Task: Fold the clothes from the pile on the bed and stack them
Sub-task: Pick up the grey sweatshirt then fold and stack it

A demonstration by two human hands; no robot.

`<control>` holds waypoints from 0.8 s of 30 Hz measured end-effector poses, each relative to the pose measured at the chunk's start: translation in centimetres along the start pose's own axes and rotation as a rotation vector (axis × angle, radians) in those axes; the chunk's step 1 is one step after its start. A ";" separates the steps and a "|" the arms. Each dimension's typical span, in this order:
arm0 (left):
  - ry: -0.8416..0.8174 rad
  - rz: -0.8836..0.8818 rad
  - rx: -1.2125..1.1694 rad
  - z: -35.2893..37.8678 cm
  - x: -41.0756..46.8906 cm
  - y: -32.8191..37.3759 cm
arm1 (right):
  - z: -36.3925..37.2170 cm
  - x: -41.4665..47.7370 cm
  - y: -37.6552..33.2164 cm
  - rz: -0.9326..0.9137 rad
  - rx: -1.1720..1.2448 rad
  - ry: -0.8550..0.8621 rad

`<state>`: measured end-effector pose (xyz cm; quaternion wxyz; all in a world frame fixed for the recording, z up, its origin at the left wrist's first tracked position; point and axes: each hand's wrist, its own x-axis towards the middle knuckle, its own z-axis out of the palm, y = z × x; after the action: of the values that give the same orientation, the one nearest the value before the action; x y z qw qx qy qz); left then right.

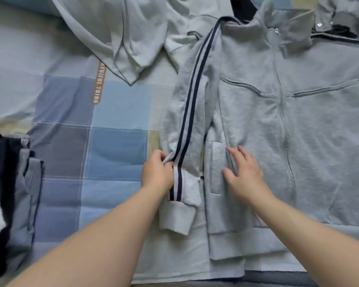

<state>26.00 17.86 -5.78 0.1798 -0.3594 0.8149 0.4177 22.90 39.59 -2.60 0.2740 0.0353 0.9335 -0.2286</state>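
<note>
A grey zip-up jacket [278,125] lies flat and front up on the bed, its collar at the far side. Its left sleeve [186,112], marked with two dark stripes, is laid down along the jacket's left edge. My left hand [158,172] pinches that sleeve a little above the ribbed cuff [176,217]. My right hand [245,175] rests with spread fingers on the jacket front beside the sleeve, near a pocket. Pale grey clothes [120,32] lie crumpled at the far side, left of the jacket.
A blue patchwork bedcover [104,146] spreads out to the left of the jacket. Folded dark and grey clothes [14,183] sit stacked at the left edge. More grey garments [340,15] lie at the far right corner.
</note>
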 end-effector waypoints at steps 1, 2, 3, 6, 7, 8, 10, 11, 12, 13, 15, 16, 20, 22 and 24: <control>-0.050 0.019 -0.010 -1.3 0.7 -0.3 | 0.6 0.6 -1.5 0.020 -0.072 0.026; -0.078 0.037 -0.021 -2.6 1.2 -0.5 | 0.8 1.0 -3.0 0.032 -0.135 0.051; -0.071 0.044 -0.032 -4.3 1.8 -0.7 | 1.0 1.5 -4.6 0.039 -0.182 0.071; 0.055 0.021 -0.061 -9.4 3.9 -1.1 | 1.2 2.9 -9.0 0.043 -0.261 0.066; 0.111 0.002 -0.066 -11.1 4.8 -1.1 | 1.3 3.5 -10.3 0.038 -0.273 0.060; 0.167 -0.014 -0.065 -12.8 5.8 -1.0 | 1.3 4.1 -11.6 0.026 -0.285 0.063; 0.289 -0.030 -0.028 -15.9 8.1 -0.6 | 1.5 5.4 -14.2 -0.014 -0.292 0.066; 0.342 -0.027 0.025 -17.2 9.2 -0.4 | 1.6 6.0 -15.5 -0.039 -0.285 0.046; 0.375 -0.014 0.102 -18.3 10.1 -0.2 | 1.5 6.5 -16.7 -0.066 -0.277 0.015; 0.369 0.007 0.188 -19.0 10.9 -0.1 | 1.5 7.1 -17.6 -0.092 -0.277 -0.012; 0.221 0.074 0.348 -19.5 12.1 0.0 | 1.2 8.4 -19.1 -0.146 -0.287 -0.015; 0.112 0.103 0.406 -19.4 12.6 -0.1 | 0.9 9.1 -19.8 -0.180 -0.292 0.011; 0.008 0.136 0.523 -18.4 13.6 -0.9 | 0.7 12.9 -22.3 -0.378 -0.334 0.143; 0.066 0.176 0.606 -17.9 13.9 -1.1 | 1.0 14.7 -23.4 -0.441 -0.362 0.136; 0.083 0.200 0.690 -17.5 14.1 -1.2 | 1.6 16.2 -24.2 -0.460 -0.435 0.059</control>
<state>17.50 -2.96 -4.56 0.2156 -0.2125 0.9456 0.1188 5.35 16.30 -2.48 0.1892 -0.2296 0.9515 -0.0783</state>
